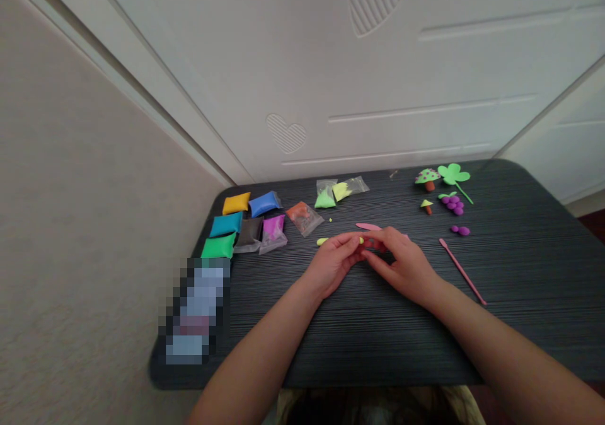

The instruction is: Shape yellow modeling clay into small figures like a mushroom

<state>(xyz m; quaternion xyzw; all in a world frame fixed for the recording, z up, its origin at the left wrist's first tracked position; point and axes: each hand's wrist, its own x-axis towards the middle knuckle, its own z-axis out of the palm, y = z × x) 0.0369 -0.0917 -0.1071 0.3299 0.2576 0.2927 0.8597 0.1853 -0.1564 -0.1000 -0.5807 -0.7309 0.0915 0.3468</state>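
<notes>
Over the middle of the table, my left hand (336, 260) is closed, with a small piece of yellow clay (362, 240) pinched at its thumb and fingertips. My right hand (403, 262) meets it from the right. Its index fingertip is at the clay, while the thumb stays apart below. Just left of my left hand a yellow clay roll (322, 241) shows, partly covered by the hand. A pink clay knife (368, 227) lies behind my hands, partly hidden by the right one. Right of them rests a thin pink modelling stick (462, 272).
Several clay packets, including a blue one (265, 203), lie on the left. Opened green (325, 197) and yellow (342, 190) bags lie at the back. Back right are a clay mushroom (428, 178), a green clover (454, 173) and purple grapes (454, 204). A blurred-out object (196, 311) sits front left.
</notes>
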